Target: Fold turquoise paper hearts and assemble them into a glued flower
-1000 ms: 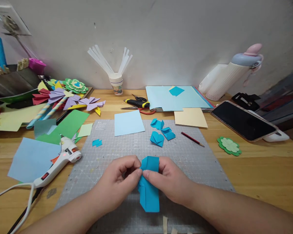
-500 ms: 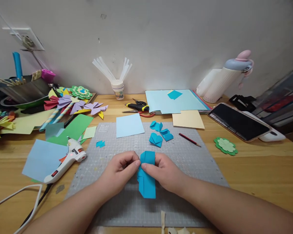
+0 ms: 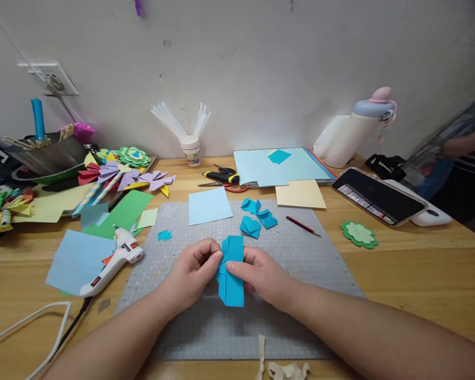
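Observation:
A folded piece of bright blue paper (image 3: pixel 233 287) is held upright above the grey cutting mat (image 3: pixel 301 327). My left hand (image 3: pixel 196 272) pinches its left edge between thumb and fingertips. My right hand (image 3: pixel 263 272) grips it from the right, thumb across the front and fingers behind, partly hidden. The paper has folded flaps and slanted corners along its left side. Beyond my hands lie several folded blue paper pieces, among them a heart (image 3: pixel 250 227). A square of light blue paper (image 3: pixel 209 206) and a pencil (image 3: pixel 303 226) rest on the mat too.
To the left lies a white hot glue gun (image 3: pixel 114 261) with its cable. Scissors (image 3: pixel 221 177) and a paper cup (image 3: pixel 190 150) of white sticks stand behind. On the right are a phone (image 3: pixel 380 195), a green paper flower (image 3: pixel 359 235) and a bottle (image 3: pixel 354 132). A person (image 3: pixel 467 163) stands at far right.
The view has tilted up and shifted slightly. Both hands still hold the blue paper in much the same way. A person has come into sight at the far right.

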A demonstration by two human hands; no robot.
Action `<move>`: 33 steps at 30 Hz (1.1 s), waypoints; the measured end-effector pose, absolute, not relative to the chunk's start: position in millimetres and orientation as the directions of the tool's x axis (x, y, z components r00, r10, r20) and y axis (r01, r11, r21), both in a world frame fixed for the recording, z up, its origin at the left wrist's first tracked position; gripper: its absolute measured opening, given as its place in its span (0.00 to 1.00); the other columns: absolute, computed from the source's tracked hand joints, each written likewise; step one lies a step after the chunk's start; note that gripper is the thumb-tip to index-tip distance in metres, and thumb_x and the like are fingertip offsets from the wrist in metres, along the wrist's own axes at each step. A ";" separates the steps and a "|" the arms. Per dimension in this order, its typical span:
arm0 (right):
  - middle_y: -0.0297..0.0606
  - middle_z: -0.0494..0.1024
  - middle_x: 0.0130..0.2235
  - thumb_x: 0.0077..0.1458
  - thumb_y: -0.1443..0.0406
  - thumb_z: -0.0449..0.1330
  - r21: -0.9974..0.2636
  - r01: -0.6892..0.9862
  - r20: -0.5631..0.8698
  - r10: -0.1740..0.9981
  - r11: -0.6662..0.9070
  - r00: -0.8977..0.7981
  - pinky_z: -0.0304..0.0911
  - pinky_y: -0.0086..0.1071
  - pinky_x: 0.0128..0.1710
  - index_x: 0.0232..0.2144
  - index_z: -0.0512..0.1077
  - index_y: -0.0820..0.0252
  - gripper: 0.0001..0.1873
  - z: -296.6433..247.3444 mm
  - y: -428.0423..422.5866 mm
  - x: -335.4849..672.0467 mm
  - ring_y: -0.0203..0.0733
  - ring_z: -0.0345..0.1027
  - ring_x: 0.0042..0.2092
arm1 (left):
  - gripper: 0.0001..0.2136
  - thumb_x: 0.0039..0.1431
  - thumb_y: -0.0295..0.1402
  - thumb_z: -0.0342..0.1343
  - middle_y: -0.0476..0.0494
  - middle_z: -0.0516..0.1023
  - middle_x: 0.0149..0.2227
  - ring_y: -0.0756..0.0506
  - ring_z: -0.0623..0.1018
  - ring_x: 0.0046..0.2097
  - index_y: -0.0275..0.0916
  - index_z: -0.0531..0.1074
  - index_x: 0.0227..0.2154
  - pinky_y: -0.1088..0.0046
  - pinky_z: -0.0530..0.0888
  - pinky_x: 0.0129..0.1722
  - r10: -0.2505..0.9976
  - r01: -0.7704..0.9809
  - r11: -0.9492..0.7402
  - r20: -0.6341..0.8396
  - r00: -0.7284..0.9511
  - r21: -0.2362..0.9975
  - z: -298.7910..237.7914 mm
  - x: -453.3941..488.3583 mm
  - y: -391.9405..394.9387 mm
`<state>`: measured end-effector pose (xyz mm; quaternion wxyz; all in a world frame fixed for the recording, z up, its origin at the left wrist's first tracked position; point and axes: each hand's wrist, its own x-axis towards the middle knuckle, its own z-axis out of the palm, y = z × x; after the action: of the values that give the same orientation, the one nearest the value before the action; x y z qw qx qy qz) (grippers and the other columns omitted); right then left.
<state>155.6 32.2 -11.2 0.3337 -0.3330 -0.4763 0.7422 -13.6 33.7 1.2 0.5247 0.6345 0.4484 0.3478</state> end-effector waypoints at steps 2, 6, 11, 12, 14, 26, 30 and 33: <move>0.24 0.60 0.18 0.48 0.54 0.61 -0.923 -0.187 -0.182 0.808 -0.338 -0.561 0.45 0.26 0.19 0.22 0.62 0.59 0.17 -12.8 32.0 155.6 0.29 0.49 0.20 | 0.13 0.61 0.38 0.50 0.53 0.59 0.24 0.51 0.59 0.27 0.38 0.61 0.23 0.75 0.59 0.28 0.936 0.218 -0.070 -0.011 0.352 0.973 1.1 -14.5 32.7; 0.24 0.58 0.18 0.48 0.54 0.62 -0.924 -0.209 -0.161 0.822 -0.320 -0.547 0.45 0.26 0.19 0.20 0.62 0.59 0.17 -12.0 32.5 155.2 0.28 0.47 0.20 | 0.14 0.60 0.38 0.52 0.53 0.61 0.23 0.51 0.60 0.27 0.38 0.63 0.22 0.75 0.59 0.28 0.929 0.217 -0.086 0.000 0.370 0.972 -0.3 -15.7 32.9; 0.25 0.64 0.19 0.46 0.58 0.63 -0.832 -0.322 -0.267 0.834 -0.452 -0.483 0.48 0.25 0.19 0.22 0.63 0.60 0.14 -5.8 35.6 156.6 0.28 0.52 0.20 | 0.10 0.64 0.38 0.45 0.48 0.68 0.30 0.49 0.67 0.30 0.40 0.68 0.36 0.74 0.65 0.30 0.942 0.146 -0.055 0.003 0.336 0.988 -4.8 -17.0 36.2; 0.25 0.63 0.18 0.46 0.58 0.62 -0.789 -0.359 -0.293 0.819 -0.499 -0.494 0.48 0.25 0.19 0.21 0.62 0.59 0.14 -5.6 36.3 157.4 0.29 0.53 0.19 | 0.08 0.64 0.37 0.47 0.46 0.69 0.35 0.49 0.68 0.34 0.41 0.67 0.40 0.73 0.67 0.33 0.950 0.150 -0.091 0.040 0.311 0.984 -4.7 -17.5 36.3; 0.25 0.62 0.15 0.47 0.59 0.60 -0.713 -0.383 -0.317 0.757 -0.588 -0.571 0.47 0.26 0.17 0.19 0.60 0.59 0.15 -6.4 37.4 159.2 0.30 0.53 0.17 | 0.10 0.60 0.34 0.54 0.44 0.68 0.43 0.46 0.69 0.42 0.44 0.68 0.44 0.72 0.67 0.39 0.946 0.194 -0.211 0.150 0.287 0.958 -2.5 -18.7 35.7; 0.29 0.65 0.25 0.57 0.53 0.51 -0.874 -0.336 -0.306 0.934 -0.352 -0.183 0.41 0.25 0.18 0.30 0.63 0.58 0.15 -7.2 47.2 165.0 0.29 0.54 0.19 | 0.05 0.54 0.34 0.54 0.48 0.69 0.29 0.46 0.69 0.34 0.40 0.64 0.26 0.71 0.66 0.35 0.983 0.216 -0.052 0.011 0.185 0.975 10.5 -20.0 34.7; 0.35 0.69 0.36 0.51 0.64 0.59 -0.973 0.091 0.198 0.972 0.210 -0.126 0.57 0.34 0.41 0.34 0.67 0.56 0.06 1.3 41.4 168.2 0.40 0.63 0.40 | 0.04 0.53 0.32 0.54 0.48 0.69 0.28 0.45 0.68 0.34 0.40 0.65 0.25 0.70 0.64 0.35 0.980 0.486 -0.105 0.007 0.199 0.868 9.3 -18.7 32.2; 0.38 0.69 0.39 0.48 0.68 0.61 -0.875 0.264 0.329 0.899 0.406 -0.290 0.54 0.40 0.49 0.34 0.69 0.56 0.08 2.7 34.4 167.1 0.45 0.62 0.46 | 0.03 0.53 0.31 0.54 0.48 0.72 0.29 0.44 0.70 0.36 0.40 0.67 0.26 0.67 0.64 0.40 0.964 0.560 -0.190 0.047 0.260 0.807 10.1 -17.2 29.8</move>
<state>167.1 34.4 2.7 0.4361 -0.4057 -0.7161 0.3640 -17.2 29.8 10.1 0.3467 0.7140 0.5337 0.2918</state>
